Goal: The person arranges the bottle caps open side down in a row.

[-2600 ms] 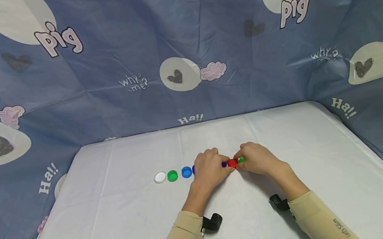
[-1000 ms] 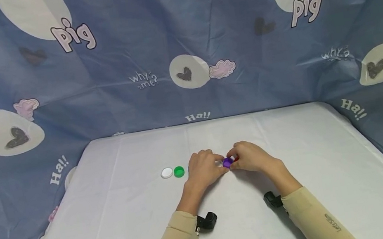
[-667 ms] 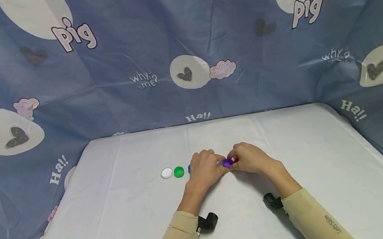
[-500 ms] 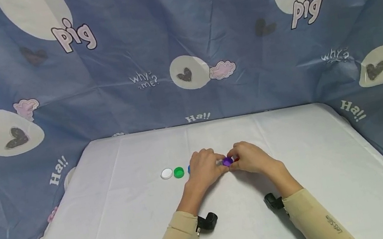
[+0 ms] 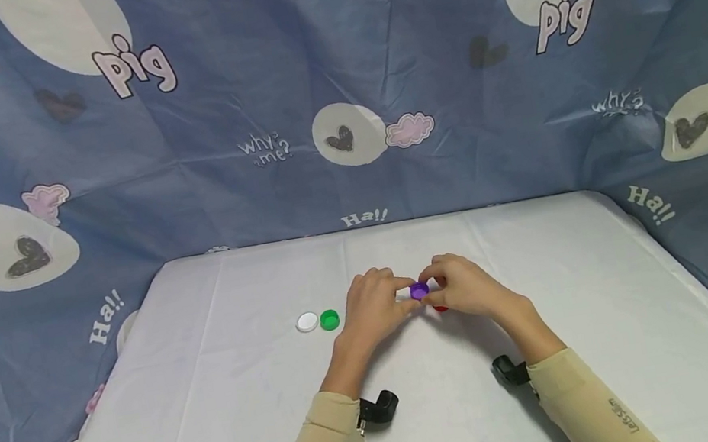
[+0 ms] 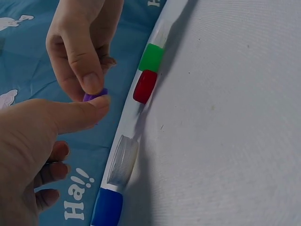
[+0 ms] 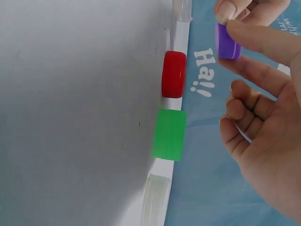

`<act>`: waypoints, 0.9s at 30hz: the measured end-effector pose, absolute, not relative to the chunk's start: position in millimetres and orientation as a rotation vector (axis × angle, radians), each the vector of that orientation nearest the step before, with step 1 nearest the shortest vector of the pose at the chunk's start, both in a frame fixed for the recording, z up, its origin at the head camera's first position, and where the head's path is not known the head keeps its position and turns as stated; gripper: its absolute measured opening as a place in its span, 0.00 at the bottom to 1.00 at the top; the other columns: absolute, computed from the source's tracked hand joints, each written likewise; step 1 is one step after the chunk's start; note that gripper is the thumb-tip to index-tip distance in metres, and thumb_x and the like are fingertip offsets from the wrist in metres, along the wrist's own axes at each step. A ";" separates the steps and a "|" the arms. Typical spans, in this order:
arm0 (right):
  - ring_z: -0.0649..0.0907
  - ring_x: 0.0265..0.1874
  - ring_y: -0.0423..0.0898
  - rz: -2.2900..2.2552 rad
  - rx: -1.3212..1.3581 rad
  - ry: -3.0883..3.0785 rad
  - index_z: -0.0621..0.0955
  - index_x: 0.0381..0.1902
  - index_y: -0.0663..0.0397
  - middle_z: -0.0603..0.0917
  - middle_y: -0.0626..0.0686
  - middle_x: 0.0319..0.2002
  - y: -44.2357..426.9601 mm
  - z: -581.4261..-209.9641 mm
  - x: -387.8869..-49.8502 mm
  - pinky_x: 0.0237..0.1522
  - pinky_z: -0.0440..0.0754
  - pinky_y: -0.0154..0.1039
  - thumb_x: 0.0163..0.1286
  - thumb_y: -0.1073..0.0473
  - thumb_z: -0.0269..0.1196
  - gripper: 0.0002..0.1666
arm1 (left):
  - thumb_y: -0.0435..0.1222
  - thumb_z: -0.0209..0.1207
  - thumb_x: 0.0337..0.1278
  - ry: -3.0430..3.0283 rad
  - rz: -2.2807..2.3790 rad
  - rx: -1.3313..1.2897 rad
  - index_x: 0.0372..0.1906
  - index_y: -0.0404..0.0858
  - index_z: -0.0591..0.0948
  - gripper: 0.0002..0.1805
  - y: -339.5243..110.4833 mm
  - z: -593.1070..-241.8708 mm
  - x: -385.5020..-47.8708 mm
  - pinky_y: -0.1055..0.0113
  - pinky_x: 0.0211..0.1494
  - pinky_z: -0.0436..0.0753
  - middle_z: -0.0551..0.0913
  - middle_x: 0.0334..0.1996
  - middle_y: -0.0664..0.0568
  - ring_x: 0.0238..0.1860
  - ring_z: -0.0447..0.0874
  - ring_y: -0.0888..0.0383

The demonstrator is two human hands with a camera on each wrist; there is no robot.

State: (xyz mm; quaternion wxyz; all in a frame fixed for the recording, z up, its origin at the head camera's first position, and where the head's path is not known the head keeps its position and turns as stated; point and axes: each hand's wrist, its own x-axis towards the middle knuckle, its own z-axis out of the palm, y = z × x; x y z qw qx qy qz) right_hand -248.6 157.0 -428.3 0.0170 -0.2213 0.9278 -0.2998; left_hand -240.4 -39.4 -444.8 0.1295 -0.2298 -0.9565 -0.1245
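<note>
A purple bottle cap is held just above the table, between my two hands. My left hand pinches it from the left with thumb and index finger. From the right, my right hand pinches the same cap, its remaining fingers loosely curled in the right wrist view. Below it, a red cap rests on the cloth, next to a green cap. On the other side lie a clear ribbed cap and a blue cap. My hands hide part of this row in the head view.
A white cap and another green cap lie at the row's left end. Beyond the green cap on the right is a clear cap. White cloth covers the table; a blue printed curtain stands behind.
Earlier both hands were at the red cap; then they came to the purple cap at the row. Now the purple cap is lifted, and the red one shows below the right hand.
</note>
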 end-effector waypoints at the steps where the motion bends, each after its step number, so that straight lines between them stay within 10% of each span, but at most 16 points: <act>1: 0.72 0.27 0.43 -0.949 -0.687 2.877 0.88 0.43 0.50 0.74 0.46 0.25 157.4 -427.9 -248.7 0.30 0.68 0.37 0.57 0.58 0.71 0.14 | 0.57 0.69 0.51 -2.775 -0.361 -0.674 0.49 0.60 0.88 0.19 -39.3 -444.6 -240.4 0.65 0.40 0.70 0.82 0.31 0.61 0.36 0.76 0.60; 27: 0.77 0.31 0.44 -1.164 -0.615 2.690 0.89 0.39 0.52 0.82 0.50 0.31 167.6 -425.0 -248.5 0.35 0.75 0.39 0.63 0.49 0.67 0.14 | 0.54 0.67 0.54 -2.610 -0.244 -0.762 0.47 0.58 0.89 0.15 -40.4 -444.2 -238.0 0.66 0.39 0.68 0.78 0.26 0.62 0.31 0.70 0.61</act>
